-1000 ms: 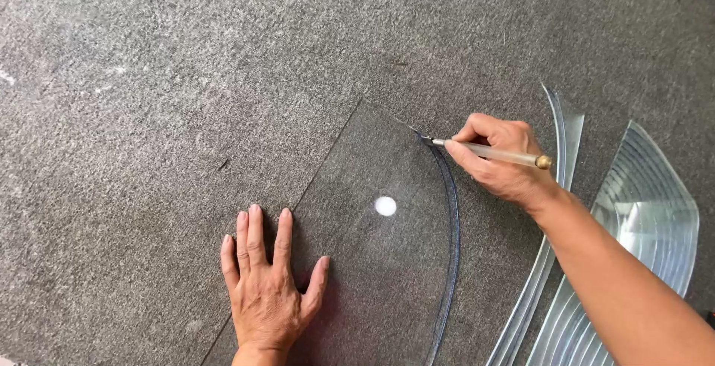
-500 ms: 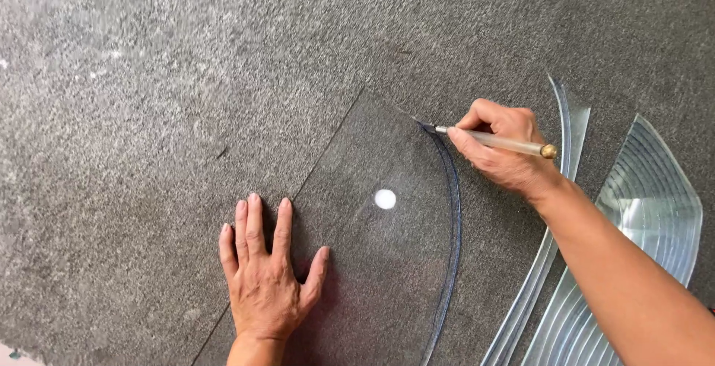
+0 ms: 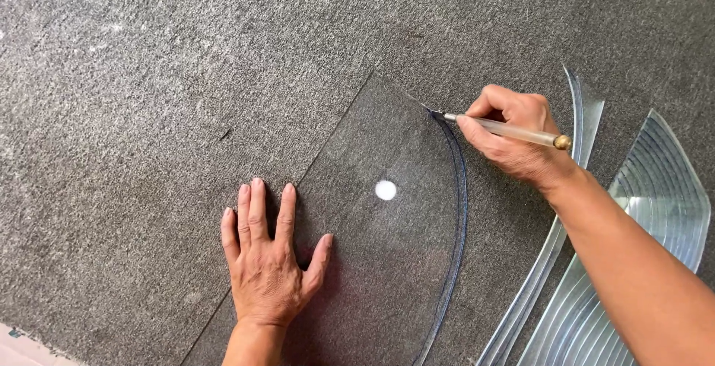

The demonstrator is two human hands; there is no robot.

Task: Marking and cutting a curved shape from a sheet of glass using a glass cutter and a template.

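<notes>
- I'm in a glass-cutting workshop, going by what lies under my hands.
- My bench is covered in grey carpet [image 3: 149, 75] (the padded kind that cushions panes).
- A clear glass sheet [image 3: 387, 247] lies flat on it, one edge curved.
- I hold a brass-tipped glass cutter [image 3: 506, 131].
- Curved glass offcuts [image 3: 640, 209] are stacked at my right.

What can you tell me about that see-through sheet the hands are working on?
The glass sheet is clear and flat, so the grey carpet shows through it. One edge is straight, the other a long curve that looks dark. A bright white spot sits near its middle. It lies flat on the carpet. The left hand presses on it with spread fingers, near the straight edge. The right hand holds a cutter with its tip at the top of the curved edge.
</notes>
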